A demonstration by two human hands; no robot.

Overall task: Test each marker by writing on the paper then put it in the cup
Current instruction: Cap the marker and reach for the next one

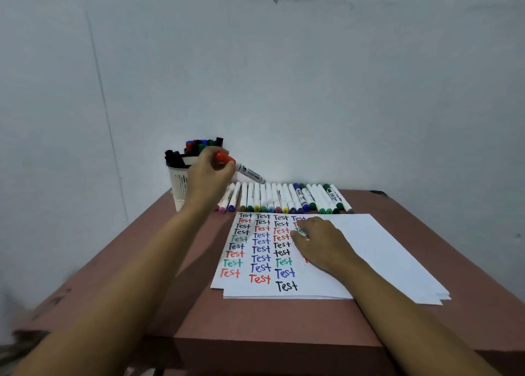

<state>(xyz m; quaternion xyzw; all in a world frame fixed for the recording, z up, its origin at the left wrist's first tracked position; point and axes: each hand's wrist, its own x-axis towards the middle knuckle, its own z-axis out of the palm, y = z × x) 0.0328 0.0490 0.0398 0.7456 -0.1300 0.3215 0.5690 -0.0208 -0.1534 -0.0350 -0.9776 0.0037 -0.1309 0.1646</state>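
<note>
While the reddish-brown bench (284, 318) carries a stack of white paper sheets (383, 250) filled with coloured "Test" words, a row of white markers (284, 198) lies behind it beside a white mesh cup (178, 183). The right hand (324, 245) rests relaxed on the paper; the left hand (208, 176) pinches a red-capped white marker (250, 173) just beside the cup.

Paper (383, 247) on the table (284, 324) before you, marker row (284, 198) just behind it, cup (178, 182) at the row's left end, your left hand (204, 182) holding a marker (247, 172) by the cup, your right hand (321, 242) on the paper.
</note>
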